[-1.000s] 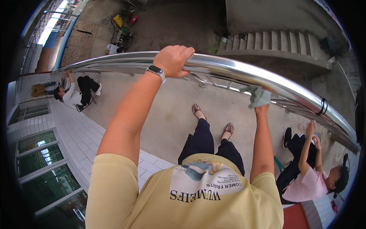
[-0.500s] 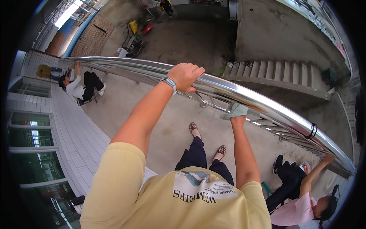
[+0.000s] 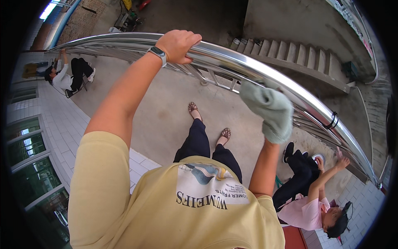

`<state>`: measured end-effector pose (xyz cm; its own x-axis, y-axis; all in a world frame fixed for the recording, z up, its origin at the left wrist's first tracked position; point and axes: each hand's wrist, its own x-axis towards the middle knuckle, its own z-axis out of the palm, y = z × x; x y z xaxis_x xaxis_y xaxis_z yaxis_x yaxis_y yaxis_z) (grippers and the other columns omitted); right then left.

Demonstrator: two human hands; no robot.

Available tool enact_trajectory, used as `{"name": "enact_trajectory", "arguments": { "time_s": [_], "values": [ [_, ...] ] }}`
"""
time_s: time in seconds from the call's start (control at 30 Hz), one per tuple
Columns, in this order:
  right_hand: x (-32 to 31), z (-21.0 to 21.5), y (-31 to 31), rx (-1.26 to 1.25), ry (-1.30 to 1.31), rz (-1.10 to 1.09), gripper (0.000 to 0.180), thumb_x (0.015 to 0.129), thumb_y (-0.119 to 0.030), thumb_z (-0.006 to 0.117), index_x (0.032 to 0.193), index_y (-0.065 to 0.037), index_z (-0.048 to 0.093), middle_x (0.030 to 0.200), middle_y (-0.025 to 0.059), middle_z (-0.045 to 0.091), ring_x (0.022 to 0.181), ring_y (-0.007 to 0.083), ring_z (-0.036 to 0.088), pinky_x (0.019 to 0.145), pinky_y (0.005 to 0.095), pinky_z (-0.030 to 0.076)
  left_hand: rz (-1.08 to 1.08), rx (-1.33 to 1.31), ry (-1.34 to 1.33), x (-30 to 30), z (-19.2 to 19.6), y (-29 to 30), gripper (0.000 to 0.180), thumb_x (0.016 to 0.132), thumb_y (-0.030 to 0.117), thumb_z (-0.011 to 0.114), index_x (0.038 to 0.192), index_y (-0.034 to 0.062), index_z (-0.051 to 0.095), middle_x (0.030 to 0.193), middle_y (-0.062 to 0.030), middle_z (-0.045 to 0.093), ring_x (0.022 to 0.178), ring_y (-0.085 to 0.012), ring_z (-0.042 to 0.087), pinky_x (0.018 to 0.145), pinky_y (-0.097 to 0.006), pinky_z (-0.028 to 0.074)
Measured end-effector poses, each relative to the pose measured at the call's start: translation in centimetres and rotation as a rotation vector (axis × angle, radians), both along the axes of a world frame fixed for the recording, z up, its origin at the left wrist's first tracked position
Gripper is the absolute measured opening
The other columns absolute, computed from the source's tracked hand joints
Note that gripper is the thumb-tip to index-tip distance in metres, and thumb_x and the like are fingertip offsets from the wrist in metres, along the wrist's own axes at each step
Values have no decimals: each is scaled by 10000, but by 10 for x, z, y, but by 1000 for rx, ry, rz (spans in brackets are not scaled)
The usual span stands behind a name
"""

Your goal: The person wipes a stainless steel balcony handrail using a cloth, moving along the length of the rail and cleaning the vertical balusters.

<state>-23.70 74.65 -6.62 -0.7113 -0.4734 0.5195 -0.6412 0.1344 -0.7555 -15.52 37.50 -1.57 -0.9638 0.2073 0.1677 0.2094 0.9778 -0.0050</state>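
Railing (image 3: pixel 265 68), polished metal, arcs from upper left of frame down to right edge; the bend is at least partly the lens. Left hand (image 3: pixel 178 45), upper centre, is wrapped over the top tube: thumb on the near side, fingertips curled over the far side and partly out of sight. Grey band with dark face (image 3: pixel 157 51) on left wrist.

Cloth (image 3: pixel 271 110), grey-green and folded, sits right of centre, just below the top tube. Right hand is covered by it; only the wrist (image 3: pixel 271 146) emerges at the cloth's lower edge. Finger posture under the fabric: cannot tell. Contact between cloth's upper end and the metal: cannot tell either; lower bars behind it are partly blocked from view.

Black ties (image 3: pixel 333 120) circle the tube farther right. Concrete steps (image 3: pixel 290 54), upper right, are cut across their lower side by the railing.

Co-worker in white top (image 3: pixel 62 81), far left, seated, arms raised to the railing; hands too small to read. Co-worker in pink top (image 3: pixel 309 213), lower right, has hands near the bars; a pale pinkish item there is hard to make out. Windows (image 3: pixel 31 151) at left darken into the lens rim.
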Motion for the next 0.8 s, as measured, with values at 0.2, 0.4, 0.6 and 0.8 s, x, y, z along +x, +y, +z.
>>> {"name": "enact_trajectory", "arguments": {
  "time_s": [0.2, 0.4, 0.6, 0.8],
  "values": [
    [-58, 39, 41, 620, 508, -497, 407, 783, -91, 626, 1179, -26, 559, 1095, 134, 614, 1032, 262, 585, 910, 366, 447, -25, -16, 39, 4, -9, -6, 557, 555, 236, 774, 1034, 107, 521, 842, -54, 580, 799, -251, 590, 691, -369, 492],
    [-79, -29, -1, 59, 281, -468, 347, 777, -190, 642, 1094, -68, 568, 1022, 103, 629, 988, 260, 590, 946, 393, 394, -13, -16, 9, -8, -2, 9, 604, 556, 213, 780, 1086, 82, 523, 915, -88, 595, 864, -283, 596, 741, -379, 491],
    [-39, 25, -93, 468, 447, -395, 241, 708, -291, 613, 866, -117, 668, 892, 97, 650, 921, 297, 586, 908, 475, 356, 29, -21, -32, -3, 4, 7, 705, 533, 185, 805, 1161, 62, 511, 1011, -132, 602, 935, -318, 584, 816, -383, 477],
    [-23, 24, -93, 526, 311, -268, 386, 734, -341, 625, 1071, -151, 618, 1149, 78, 584, 1098, 294, 517, 984, 528, 287, 46, -26, -22, -3, 0, 10, 664, 535, 169, 785, 1129, 76, 502, 951, -116, 592, 895, -312, 581, 790, -384, 475]
  ]
}}
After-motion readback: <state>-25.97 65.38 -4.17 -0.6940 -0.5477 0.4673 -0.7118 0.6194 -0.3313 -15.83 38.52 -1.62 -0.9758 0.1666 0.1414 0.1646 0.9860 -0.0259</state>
